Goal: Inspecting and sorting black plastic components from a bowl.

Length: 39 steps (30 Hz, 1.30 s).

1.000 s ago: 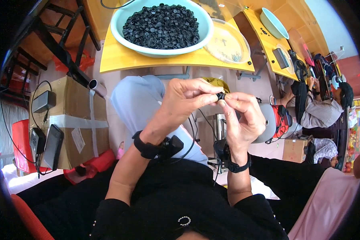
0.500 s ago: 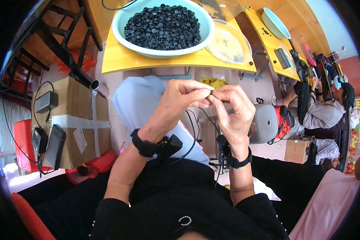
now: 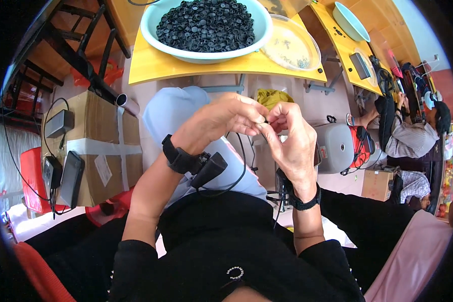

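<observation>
Above my lap, my left hand (image 3: 236, 115) and my right hand (image 3: 294, 138) meet with fingertips almost touching. Between them sits a small dark piece (image 3: 266, 122), mostly covered by the fingers; its exact kind is hard to make out. Both hands are closed in a pinch around it. Beyond them on the yellow table (image 3: 186, 75) stands a pale turquoise basin (image 3: 201, 56), heaped with small round black caps (image 3: 206, 25). To its right lies a round clear tray (image 3: 319, 58) with small thin pieces scattered in it.
At the left, a taped cardboard box (image 3: 103, 146) carries black power adapters (image 3: 71, 178) and cables. A grey rounded case (image 3: 334, 148) is at the right, near a metal pipe-legged table (image 3: 357, 60) with another basin (image 3: 351, 22). Other people (image 3: 412, 138) sit farther right.
My hands remain together at the small piece, but my left wrist has turned and my fingers have shifted slightly. The table and basin appear a little higher in view.
</observation>
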### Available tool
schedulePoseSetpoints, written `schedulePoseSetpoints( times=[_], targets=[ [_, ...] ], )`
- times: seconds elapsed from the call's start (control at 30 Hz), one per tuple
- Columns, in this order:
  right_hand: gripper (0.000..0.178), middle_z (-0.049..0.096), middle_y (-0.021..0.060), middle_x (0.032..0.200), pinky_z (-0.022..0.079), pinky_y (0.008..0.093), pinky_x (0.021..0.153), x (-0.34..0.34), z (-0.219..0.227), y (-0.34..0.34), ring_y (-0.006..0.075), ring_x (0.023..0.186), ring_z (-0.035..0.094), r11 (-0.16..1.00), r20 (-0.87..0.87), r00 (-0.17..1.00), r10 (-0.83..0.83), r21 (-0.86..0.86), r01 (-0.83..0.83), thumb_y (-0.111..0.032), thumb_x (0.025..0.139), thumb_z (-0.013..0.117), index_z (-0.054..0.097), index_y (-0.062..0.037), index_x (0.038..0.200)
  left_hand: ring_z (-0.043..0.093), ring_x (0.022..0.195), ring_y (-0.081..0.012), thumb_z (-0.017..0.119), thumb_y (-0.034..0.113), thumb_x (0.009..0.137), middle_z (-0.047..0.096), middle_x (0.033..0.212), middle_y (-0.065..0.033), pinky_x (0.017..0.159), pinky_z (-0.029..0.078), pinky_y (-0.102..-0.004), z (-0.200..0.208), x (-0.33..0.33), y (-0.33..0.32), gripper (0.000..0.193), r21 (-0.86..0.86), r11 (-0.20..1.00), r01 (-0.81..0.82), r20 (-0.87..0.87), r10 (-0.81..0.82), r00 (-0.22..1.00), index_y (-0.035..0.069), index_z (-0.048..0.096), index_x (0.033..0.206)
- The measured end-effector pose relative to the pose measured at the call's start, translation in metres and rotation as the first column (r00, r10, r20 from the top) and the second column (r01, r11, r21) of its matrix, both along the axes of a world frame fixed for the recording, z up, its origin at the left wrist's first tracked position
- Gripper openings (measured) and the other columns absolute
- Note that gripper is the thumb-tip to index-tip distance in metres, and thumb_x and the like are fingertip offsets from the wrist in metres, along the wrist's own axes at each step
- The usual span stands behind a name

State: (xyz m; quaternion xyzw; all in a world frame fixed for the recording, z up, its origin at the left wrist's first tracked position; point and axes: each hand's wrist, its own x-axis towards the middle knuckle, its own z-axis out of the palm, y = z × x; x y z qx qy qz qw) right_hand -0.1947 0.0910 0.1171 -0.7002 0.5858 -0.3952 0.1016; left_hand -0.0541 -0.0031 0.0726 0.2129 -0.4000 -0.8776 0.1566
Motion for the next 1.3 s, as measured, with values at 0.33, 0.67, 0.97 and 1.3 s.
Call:
schedulePoseSetpoints(
  times=[0.33, 0.67, 0.97, 1.3],
  targets=[
    [0.030, 0.058, 0.0057, 0.076, 0.044, 0.0244, 0.049, -0.005, -0.005, 0.006, 0.0127, 0.060, 0.054, 0.997, 0.119, 0.992, -0.034, -0.061, 0.041, -0.001, 0.066, 0.072, 0.058, -0.0026, 0.093, 0.060, 0.072, -0.0113, 0.060, 0.015, 0.078, 0.061, 0.084, -0.0055, 0.070, 0.050, -0.0238, -0.010, -0.011, 0.011, 0.025, 0.147, 0.988, -0.051, -0.158, 0.074, 0.985, -0.002, 0.059, 0.097],
    [0.033, 0.056, 0.0080, 0.079, 0.044, 0.0272, 0.057, -0.006, -0.021, 0.006, 0.0173, 0.069, 0.053, 0.984, 0.063, 0.991, -0.117, -0.129, 0.125, -0.004, 0.064, 0.074, 0.066, -0.0046, 0.096, 0.059, 0.074, -0.0101, 0.063, 0.017, 0.077, 0.059, 0.086, -0.0021, 0.072, 0.048, -0.0243, -0.010, -0.016, 0.021, 0.029, 0.141, 0.970, -0.197, -0.157, 0.219, 0.963, 0.003, 0.058, 0.102],
    [0.033, 0.055, 0.0103, 0.076, 0.045, 0.0315, 0.063, -0.008, -0.014, 0.004, 0.0241, 0.070, 0.054, 0.986, -0.057, 0.998, -0.039, -0.162, 0.029, 0.001, 0.062, 0.070, 0.066, -0.0026, 0.094, 0.061, 0.080, -0.0116, 0.065, 0.016, 0.078, 0.062, 0.090, -0.0048, 0.074, 0.049, -0.0244, -0.007, -0.007, 0.019, 0.030, -0.013, 0.984, -0.176, -0.101, 0.174, 0.980, 0.001, 0.059, 0.103],
    [0.027, 0.059, 0.0101, 0.078, 0.047, 0.0288, 0.064, -0.008, -0.015, 0.004, 0.0210, 0.070, 0.058, 0.998, 0.109, 0.994, -0.024, -0.058, 0.031, 0.000, 0.063, 0.071, 0.066, -0.0010, 0.089, 0.061, 0.080, -0.0097, 0.066, 0.017, 0.079, 0.062, 0.093, -0.0063, 0.074, 0.049, -0.0230, -0.006, -0.007, 0.015, 0.037, -0.019, 0.994, -0.105, -0.160, 0.101, 0.982, -0.002, 0.056, 0.109]
  ],
)
